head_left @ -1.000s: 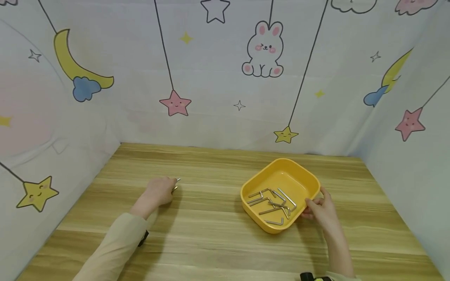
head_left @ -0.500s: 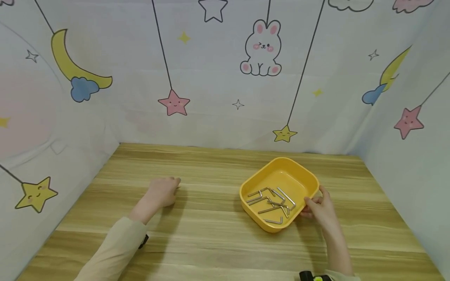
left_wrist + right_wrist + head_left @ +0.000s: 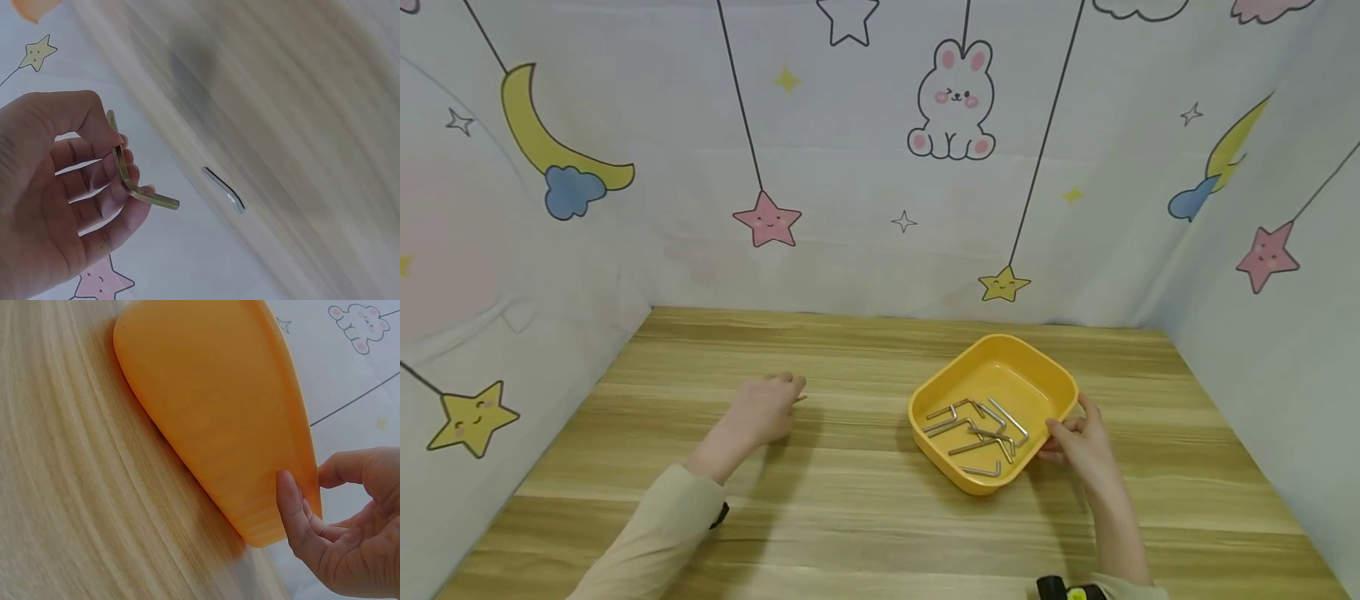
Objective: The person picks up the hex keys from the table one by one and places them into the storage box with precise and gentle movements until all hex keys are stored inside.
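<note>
My left hand (image 3: 762, 408) is over the left part of the table, its thumb and fingers pinching a brass-toned hex key (image 3: 127, 178) with a bent short arm. In the head view only a tip of that key (image 3: 801, 398) sticks out past the fingers. A second, silver hex key (image 3: 224, 189) lies on the wood in the left wrist view; the left hand hides it from the head view. My right hand (image 3: 1084, 446) grips the right rim of a yellow plastic bin (image 3: 206, 412), thumb on the rim. Several hex keys (image 3: 977, 442) lie loose inside the bin.
The wood-grain table (image 3: 850, 525) carries the bin right of centre. White cloth (image 3: 850, 142) printed with stars, moons and a rabbit encloses the table at the back and on both sides.
My left hand has shifted a little to the right with the brass-toned hex key. A silver tip that showed beyond its fingers is now out of sight. The right hand keeps its grip on the bin.
</note>
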{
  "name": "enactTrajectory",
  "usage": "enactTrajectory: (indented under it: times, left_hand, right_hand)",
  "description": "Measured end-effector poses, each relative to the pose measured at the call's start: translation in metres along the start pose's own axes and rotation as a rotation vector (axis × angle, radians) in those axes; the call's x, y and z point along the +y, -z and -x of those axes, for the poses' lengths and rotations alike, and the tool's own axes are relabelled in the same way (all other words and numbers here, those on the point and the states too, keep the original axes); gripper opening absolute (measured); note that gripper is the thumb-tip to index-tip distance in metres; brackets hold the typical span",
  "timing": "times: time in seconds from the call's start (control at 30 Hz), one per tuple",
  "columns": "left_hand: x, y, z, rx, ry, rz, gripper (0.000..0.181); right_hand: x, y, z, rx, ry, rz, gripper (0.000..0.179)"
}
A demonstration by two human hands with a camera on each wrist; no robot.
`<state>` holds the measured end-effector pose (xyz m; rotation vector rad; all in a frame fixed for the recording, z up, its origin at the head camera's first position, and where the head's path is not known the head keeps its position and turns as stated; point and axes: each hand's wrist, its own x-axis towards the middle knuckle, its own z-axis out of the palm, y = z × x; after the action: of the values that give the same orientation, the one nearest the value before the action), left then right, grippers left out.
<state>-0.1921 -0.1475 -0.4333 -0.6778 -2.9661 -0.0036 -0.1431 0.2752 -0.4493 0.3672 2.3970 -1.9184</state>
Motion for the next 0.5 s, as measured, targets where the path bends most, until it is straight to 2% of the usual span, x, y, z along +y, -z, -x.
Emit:
enactTrajectory:
  times: [0.23,0.5]
  left_hand:
    - [0.011,-0.003,-0.002,0.021,-0.014,0.006,0.029]
    - [0.027,-0.001,-0.003,0.08,-0.083,-0.022,0.024]
  right_hand:
    - [0.001,0.0,0.0,0.005,-0.005,-0.007,0.08]
    - [0.0,0.0,0.0,0.0,-0.007,0.013,0.08]
